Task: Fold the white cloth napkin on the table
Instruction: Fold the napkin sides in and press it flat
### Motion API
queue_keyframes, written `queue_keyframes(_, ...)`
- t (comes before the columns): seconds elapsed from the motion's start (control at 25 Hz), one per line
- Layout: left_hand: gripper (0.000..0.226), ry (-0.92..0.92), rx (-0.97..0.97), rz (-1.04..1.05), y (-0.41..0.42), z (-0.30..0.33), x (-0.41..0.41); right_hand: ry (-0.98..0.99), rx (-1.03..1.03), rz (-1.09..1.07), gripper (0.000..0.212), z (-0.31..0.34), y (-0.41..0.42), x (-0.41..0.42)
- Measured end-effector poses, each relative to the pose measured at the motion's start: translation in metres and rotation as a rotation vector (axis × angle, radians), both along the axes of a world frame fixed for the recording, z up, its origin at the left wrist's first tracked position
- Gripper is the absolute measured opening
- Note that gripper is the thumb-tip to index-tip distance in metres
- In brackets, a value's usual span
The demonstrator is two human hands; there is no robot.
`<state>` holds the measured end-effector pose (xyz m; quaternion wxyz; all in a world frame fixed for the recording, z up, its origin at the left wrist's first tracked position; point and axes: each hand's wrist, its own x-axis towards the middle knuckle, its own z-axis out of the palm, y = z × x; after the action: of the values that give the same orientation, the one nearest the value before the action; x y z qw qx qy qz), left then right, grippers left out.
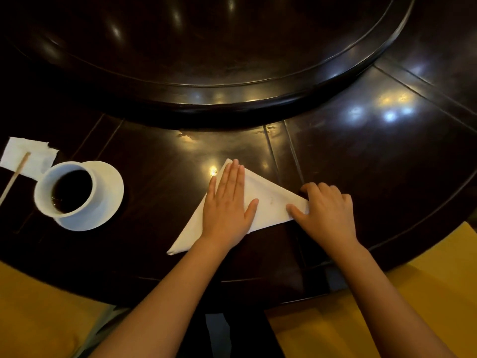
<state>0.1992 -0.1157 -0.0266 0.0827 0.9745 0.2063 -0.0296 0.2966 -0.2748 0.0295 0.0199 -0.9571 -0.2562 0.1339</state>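
Note:
The white cloth napkin (268,195) lies on the dark wooden table (160,182) as a triangle, one point far, one near left, one right. My left hand (227,210) rests flat on its middle with fingers straight, pressing it down. My right hand (326,210) is at the right corner, fingers curled, thumb and fingers pinching that tip of the napkin.
A white cup of dark coffee (65,189) stands on a white saucer (108,197) at the left. Behind it lies a small paper napkin (31,156) with a wooden stirrer (15,177). A raised round turntable (232,96) fills the far side. Yellow seat cushions (387,319) lie below the table edge.

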Motion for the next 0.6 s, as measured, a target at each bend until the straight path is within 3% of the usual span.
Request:
queue_keyframes(0.12, 0.073, -0.009, -0.019, 0.012, 0.001, -0.001, 0.0, 0.228, 0.205, -0.082, 0.016, 0.011, 0.0, 0.009)
queue_keyframes(0.24, 0.067, -0.007, -0.007, 0.008, 0.0, 0.001, 0.0, 0.406, 0.457, -0.225, 0.008, 0.025, -0.003, 0.003)
queue_keyframes(0.4, 0.062, -0.001, 0.008, 0.054, -0.003, 0.001, 0.0, 0.251, 0.705, -0.174, 0.006, 0.046, 0.012, -0.026)
queue_keyframes(0.6, 0.081, 0.016, -0.034, 0.093, -0.007, 0.012, -0.002, 0.029, 0.673, 0.113, 0.015, 0.05, 0.047, -0.064)
